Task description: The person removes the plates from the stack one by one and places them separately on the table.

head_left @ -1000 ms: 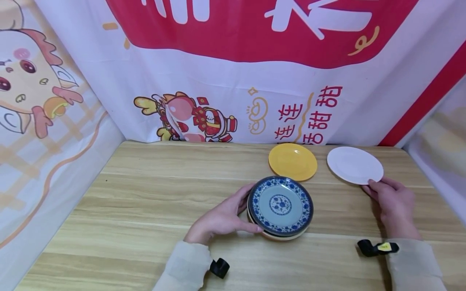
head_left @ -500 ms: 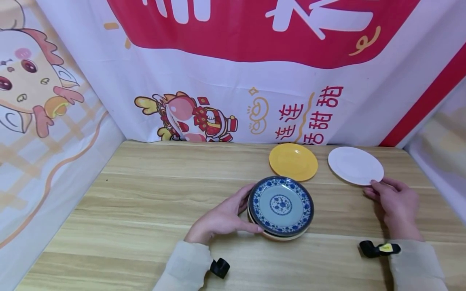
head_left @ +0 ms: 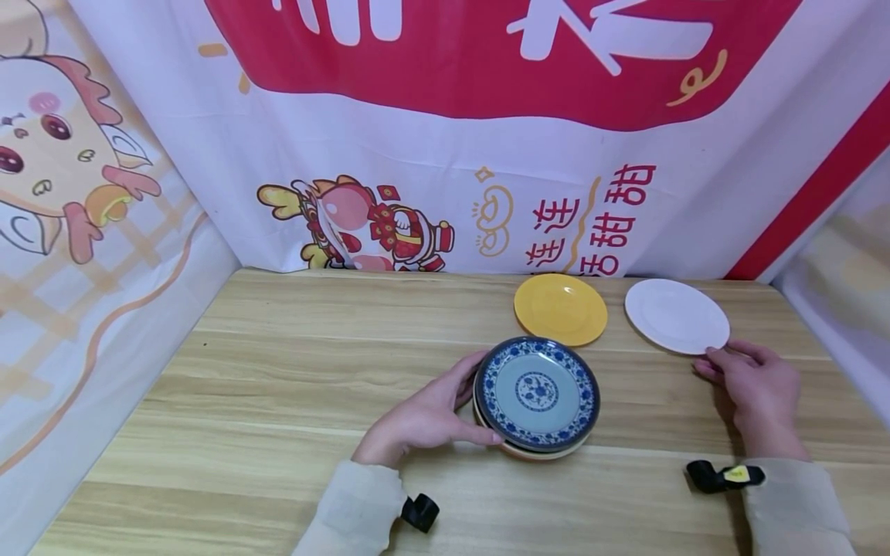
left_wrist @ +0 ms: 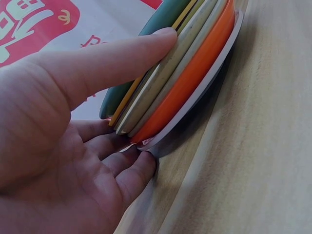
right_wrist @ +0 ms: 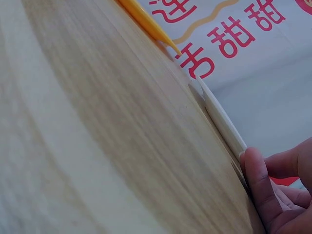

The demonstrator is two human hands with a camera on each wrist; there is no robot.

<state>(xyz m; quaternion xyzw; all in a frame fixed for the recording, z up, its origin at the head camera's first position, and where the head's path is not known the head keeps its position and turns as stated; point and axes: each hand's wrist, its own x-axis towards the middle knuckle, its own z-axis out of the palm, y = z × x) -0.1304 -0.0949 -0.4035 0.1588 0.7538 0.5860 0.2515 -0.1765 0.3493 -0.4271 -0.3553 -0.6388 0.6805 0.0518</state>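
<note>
A stack of several plates (left_wrist: pixel 181 80) stands on the table, topped by a blue-and-white patterned plate (head_left: pixel 536 392). Its layered rims, one bright orange, show in the left wrist view. My left hand (head_left: pixel 434 409) holds the stack from its left side, thumb along the near rims and fingers curled round the far side. At the back right lies a white plate (head_left: pixel 676 315). Thumb and fingers of my right hand (head_left: pixel 758 390) pinch its near right rim; in the right wrist view the plate lies low along the wood.
A yellow plate (head_left: pixel 560 309) lies at the back, between the stack and the white plate. Printed cloth (head_left: pixel 445 147) hangs behind the wooden table (head_left: pixel 299 371), and more cloth closes off both sides.
My right hand has shifted slightly right. The white plate has slid a little back and left over the last half second, so my thumb overlaps less of its rim. The left hand and stack stay put.
</note>
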